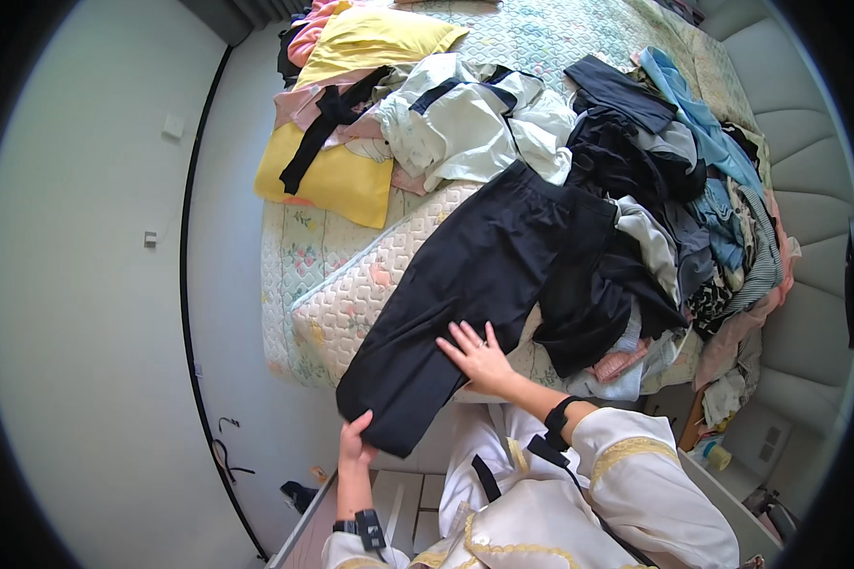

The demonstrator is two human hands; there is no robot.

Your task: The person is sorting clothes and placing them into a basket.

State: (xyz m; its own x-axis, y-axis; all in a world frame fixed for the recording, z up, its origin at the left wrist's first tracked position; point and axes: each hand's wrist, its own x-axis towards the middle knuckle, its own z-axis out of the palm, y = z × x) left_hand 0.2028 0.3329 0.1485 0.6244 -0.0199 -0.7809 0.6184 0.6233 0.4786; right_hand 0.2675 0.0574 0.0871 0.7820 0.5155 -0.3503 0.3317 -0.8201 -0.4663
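Black trousers lie stretched over the near part of the bed, waistband away from me and one leg reaching past the mattress edge. The hem corner of that leg is gripped by my left hand, thumb on top. Flat on the leg's right side, fingers spread, rests my right hand. The other leg spreads to the right, partly bunched over other clothes. Beneath the trousers is a quilted floral mattress pad with its corner folded over.
A large heap of clothes fills the right side by the padded headboard. A white garment and yellow bedding lie farther back. A white wall stands left. Cables hang at the lower left.
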